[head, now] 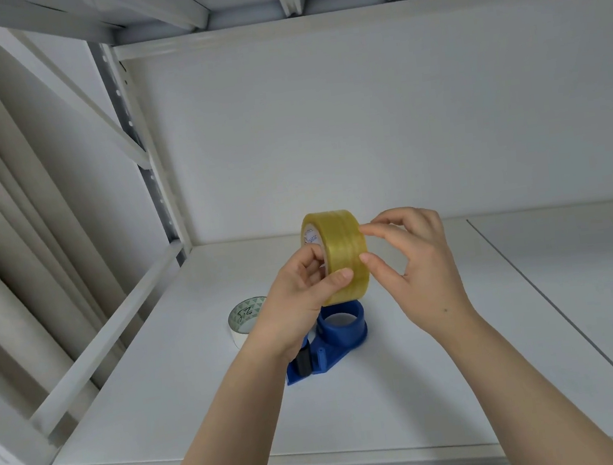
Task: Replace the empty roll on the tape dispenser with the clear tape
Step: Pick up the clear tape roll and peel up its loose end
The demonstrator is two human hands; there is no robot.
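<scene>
clear tape roll: translucent yellow-amber, faint paler bands running around its face; white core label with small blue print
tape dispenser: solid bright blue, with a black roller at the near end
empty roll: white outside, its inner face patterned with small green triangles on white, a black handwritten mark across it
shelf board: plain white
shelving frame: pale grey-white

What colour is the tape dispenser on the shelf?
The dispenser is blue, with a black part near its front end; the head view shows it.
</scene>
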